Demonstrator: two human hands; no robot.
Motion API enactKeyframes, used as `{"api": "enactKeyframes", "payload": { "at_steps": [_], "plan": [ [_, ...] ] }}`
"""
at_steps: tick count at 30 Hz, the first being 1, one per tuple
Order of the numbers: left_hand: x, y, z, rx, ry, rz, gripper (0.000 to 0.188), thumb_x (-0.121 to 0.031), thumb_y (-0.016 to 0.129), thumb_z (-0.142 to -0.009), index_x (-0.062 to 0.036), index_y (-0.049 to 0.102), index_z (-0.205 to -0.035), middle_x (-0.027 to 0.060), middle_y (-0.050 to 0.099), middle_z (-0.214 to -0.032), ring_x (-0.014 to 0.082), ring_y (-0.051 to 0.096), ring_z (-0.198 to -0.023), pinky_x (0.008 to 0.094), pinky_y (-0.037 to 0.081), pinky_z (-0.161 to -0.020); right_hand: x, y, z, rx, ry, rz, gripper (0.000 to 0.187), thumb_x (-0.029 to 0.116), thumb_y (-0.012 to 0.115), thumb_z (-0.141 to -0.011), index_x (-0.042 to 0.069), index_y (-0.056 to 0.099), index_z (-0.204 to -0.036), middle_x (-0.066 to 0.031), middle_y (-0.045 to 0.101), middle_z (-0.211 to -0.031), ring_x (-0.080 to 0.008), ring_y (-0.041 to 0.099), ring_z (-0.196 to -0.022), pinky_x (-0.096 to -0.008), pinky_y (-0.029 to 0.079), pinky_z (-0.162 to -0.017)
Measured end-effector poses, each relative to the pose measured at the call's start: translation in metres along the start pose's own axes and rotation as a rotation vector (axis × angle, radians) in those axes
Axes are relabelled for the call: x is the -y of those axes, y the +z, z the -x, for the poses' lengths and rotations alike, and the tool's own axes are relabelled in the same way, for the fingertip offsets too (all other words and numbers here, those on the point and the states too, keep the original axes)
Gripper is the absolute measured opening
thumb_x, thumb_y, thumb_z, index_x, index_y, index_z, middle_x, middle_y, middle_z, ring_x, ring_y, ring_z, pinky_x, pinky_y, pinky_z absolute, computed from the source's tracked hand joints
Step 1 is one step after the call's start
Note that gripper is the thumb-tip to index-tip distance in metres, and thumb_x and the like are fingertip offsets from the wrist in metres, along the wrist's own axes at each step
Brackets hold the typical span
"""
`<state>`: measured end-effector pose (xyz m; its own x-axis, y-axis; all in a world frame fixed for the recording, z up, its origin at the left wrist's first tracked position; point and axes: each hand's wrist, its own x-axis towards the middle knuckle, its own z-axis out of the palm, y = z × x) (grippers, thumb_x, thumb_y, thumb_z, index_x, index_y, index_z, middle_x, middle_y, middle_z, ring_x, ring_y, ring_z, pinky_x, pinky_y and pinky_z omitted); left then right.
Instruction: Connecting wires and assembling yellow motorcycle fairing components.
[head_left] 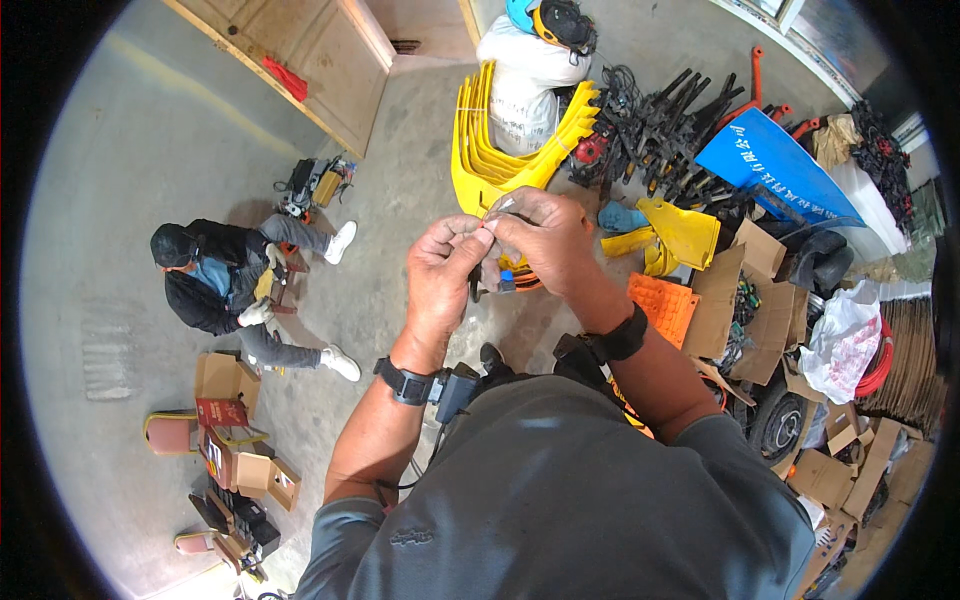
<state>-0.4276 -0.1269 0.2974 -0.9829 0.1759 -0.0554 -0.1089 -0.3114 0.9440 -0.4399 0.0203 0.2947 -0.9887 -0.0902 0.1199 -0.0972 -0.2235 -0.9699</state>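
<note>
In front of my chest, my left hand (446, 258) and my right hand (546, 232) meet fingertip to fingertip. Both are closed in a pinch around something small and thin, which the fingers mostly cover; its kind cannot be made out. A pale sliver of it seems to show between the thumbs. Behind and below my hands, a stack of curved yellow panels (470, 165) stands on the floor. A small blue-topped item (507, 281) shows just under my right hand, apart from the fingertips.
A seated person (225, 275) in black with white gloves is at the left, near opened cardboard boxes (265, 475). Beyond the panels stands a white sack (522, 110). At right are black metal parts (665, 125), a blue board (770, 165), an orange crate (662, 310) and a carton (718, 305).
</note>
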Motion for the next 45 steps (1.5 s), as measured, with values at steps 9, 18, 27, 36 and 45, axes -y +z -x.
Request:
{"api": "enactKeyframes", "payload": {
  "at_steps": [9,18,27,36,45],
  "plan": [
    [-0.005,0.005,-0.010,-0.081,0.047,0.174,0.009,-0.005,0.058,-0.087,0.0005,0.059,-0.094,0.0101,0.063,-0.077,0.0178,0.059,-0.055,0.0282,0.047,-0.047,-0.013,0.001,-0.008,0.063,0.045,-0.287,0.009,0.007,0.059,-0.083,-0.002,0.059,-0.084,-0.0046,0.061,-0.071,-0.0086,0.055,-0.063,-0.0224,0.042,-0.055],
    [-0.014,-0.007,-0.028,-0.033,0.009,0.167,0.009,-0.005,0.057,-0.088,0.0015,0.060,-0.093,0.0106,0.063,-0.080,0.0185,0.059,-0.057,0.0291,0.050,-0.052,0.010,-0.004,-0.023,0.222,-0.124,-0.135,0.006,0.000,0.054,-0.086,-0.005,0.057,-0.087,-0.0083,0.061,-0.070,-0.0129,0.059,-0.060,-0.0262,0.048,-0.057],
    [-0.011,-0.011,-0.028,-0.009,0.007,0.187,0.008,-0.003,0.056,-0.087,-0.0005,0.059,-0.094,0.0112,0.063,-0.085,0.0204,0.061,-0.064,0.0315,0.052,-0.056,0.003,-0.003,-0.021,0.161,-0.075,-0.091,0.008,0.004,0.058,-0.085,-0.003,0.060,-0.087,-0.0035,0.061,-0.074,-0.0070,0.055,-0.066,-0.0231,0.045,-0.059],
    [-0.008,-0.018,-0.029,0.041,-0.008,0.255,0.008,-0.005,0.057,-0.088,-0.0014,0.059,-0.095,0.0108,0.063,-0.093,0.0209,0.063,-0.072,0.0329,0.056,-0.061,-0.008,-0.002,-0.020,0.102,0.044,-0.181,0.012,0.006,0.060,-0.082,-0.003,0.061,-0.089,-0.0031,0.061,-0.077,-0.0072,0.054,-0.064,-0.0219,0.044,-0.059],
    [-0.006,-0.020,-0.039,0.055,0.044,0.242,0.007,-0.003,0.058,-0.087,0.0000,0.059,-0.093,0.0100,0.063,-0.087,0.0181,0.062,-0.067,0.0300,0.054,-0.059,-0.009,-0.006,-0.027,0.081,-0.016,0.029,0.015,0.010,0.061,-0.084,-0.004,0.063,-0.087,-0.0046,0.065,-0.073,-0.0078,0.058,-0.065,-0.0222,0.045,-0.059]
  ]
}}
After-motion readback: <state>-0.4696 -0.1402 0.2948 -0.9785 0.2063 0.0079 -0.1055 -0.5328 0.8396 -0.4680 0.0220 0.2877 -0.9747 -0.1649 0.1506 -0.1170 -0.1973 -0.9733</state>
